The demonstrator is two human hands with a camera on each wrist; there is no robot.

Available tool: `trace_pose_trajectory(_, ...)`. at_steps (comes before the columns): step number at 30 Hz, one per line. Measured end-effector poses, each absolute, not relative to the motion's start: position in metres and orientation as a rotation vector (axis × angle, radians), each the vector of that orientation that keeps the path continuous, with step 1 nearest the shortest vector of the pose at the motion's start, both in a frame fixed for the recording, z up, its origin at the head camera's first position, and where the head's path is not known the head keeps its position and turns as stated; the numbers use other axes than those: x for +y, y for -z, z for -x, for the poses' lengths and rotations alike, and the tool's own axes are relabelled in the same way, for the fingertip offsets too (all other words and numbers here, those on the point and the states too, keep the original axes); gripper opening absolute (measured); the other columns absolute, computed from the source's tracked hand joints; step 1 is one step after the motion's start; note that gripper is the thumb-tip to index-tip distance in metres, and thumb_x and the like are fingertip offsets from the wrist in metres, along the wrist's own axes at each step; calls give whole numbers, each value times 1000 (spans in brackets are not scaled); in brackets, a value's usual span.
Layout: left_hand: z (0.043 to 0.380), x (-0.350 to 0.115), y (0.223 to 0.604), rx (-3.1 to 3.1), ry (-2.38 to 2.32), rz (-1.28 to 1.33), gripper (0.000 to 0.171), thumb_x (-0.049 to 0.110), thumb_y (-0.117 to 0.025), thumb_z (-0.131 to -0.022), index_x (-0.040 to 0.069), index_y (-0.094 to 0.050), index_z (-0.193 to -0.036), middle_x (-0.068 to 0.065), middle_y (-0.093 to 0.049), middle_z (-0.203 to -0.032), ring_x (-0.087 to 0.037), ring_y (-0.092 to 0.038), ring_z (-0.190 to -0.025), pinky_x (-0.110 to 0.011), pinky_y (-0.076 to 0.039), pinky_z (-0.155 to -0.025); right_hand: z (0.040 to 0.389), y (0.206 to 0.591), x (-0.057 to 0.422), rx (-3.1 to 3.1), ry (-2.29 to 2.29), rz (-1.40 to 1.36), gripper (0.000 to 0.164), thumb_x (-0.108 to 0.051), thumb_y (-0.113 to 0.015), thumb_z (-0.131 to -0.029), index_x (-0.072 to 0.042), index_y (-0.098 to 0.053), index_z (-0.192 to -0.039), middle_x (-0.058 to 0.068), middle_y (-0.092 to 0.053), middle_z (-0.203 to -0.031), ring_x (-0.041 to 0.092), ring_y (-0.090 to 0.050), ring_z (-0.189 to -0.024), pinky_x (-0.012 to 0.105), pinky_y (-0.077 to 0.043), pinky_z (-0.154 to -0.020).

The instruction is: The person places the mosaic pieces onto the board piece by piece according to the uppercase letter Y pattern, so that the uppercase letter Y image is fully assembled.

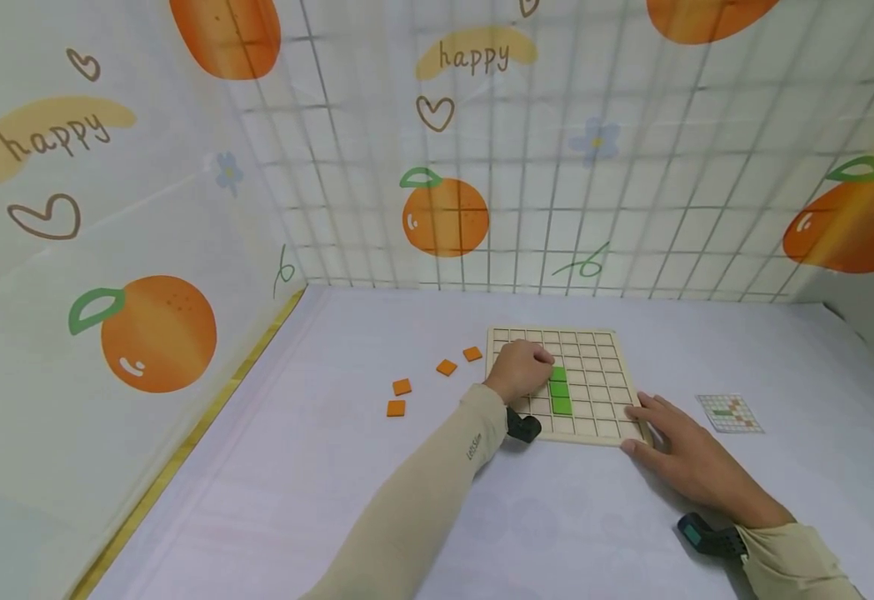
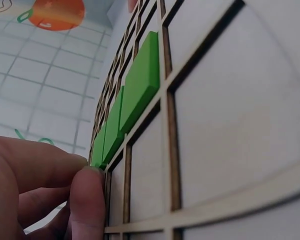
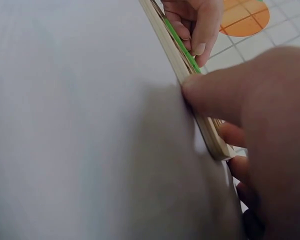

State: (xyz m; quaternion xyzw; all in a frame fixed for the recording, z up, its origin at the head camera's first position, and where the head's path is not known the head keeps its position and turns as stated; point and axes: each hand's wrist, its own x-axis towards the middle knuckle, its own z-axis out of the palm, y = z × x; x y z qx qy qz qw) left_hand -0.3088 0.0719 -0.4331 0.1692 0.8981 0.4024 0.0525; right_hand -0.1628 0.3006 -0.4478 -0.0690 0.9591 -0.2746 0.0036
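Note:
A square wooden grid board (image 1: 594,379) lies on the table with a column of green square tiles (image 1: 560,389) in its cells. My left hand (image 1: 519,371) is over the board's left part, thumb and index fingertips pinched together at the far end of the green column. In the left wrist view those fingertips meet at the edge of the farthest green tile (image 2: 97,150), partly covering it. My right hand (image 1: 680,450) holds the board's near right corner, thumb against the near edge and fingers along the right side.
Several loose orange tiles (image 1: 402,387) lie on the white table left of the board. A small card (image 1: 731,413) printed with a coloured grid pattern lies to the right. Behind the table hangs a curtain (image 1: 362,200) with oranges and lettering, in front of a wire grid.

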Motion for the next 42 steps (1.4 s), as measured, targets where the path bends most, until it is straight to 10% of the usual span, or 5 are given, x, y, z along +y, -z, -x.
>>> trace_pose_trajectory(42,243,23,423,2485,-1628,-447,23,30,-63,-99,24,-75,-118,23,-66,-106,-1,-60,-100,-34,-48,-91,163,449,301,2997,856,268,77,-53,-61,-96,4,-46,-146,31,-26,-157,54,-19,-142,71,-20,-107)
